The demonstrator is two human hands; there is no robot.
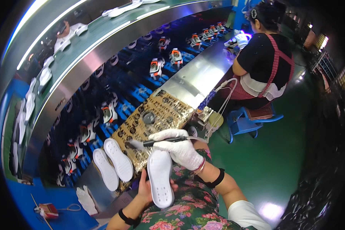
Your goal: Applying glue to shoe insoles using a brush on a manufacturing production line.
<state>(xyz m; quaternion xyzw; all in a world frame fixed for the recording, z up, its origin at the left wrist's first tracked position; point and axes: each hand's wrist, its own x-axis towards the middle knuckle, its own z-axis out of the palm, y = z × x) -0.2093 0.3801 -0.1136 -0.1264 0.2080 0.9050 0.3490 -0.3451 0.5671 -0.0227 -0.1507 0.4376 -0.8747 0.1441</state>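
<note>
My left hand (pixel 145 189), bare, grips a white shoe sole (pixel 160 177) from underneath and holds it upright in front of my floral apron. My right hand (pixel 179 147), in a white glove, is closed on a black brush-like tool (pixel 154 143); its grey tip points left over the patterned brown mat (pixel 157 115). A thin tube runs from the tool to the right. Two more white soles (pixel 112 164) lie side by side at the mat's near-left edge.
A conveyor with blue trays (pixel 136 94) carries orange-and-white shoes (pixel 156 67) past the steel bench (pixel 197 74). A co-worker in a black shirt (pixel 262 57) sits on a blue stool (pixel 243 120) to the right. A spare white glove (pixel 86 199) lies at lower left.
</note>
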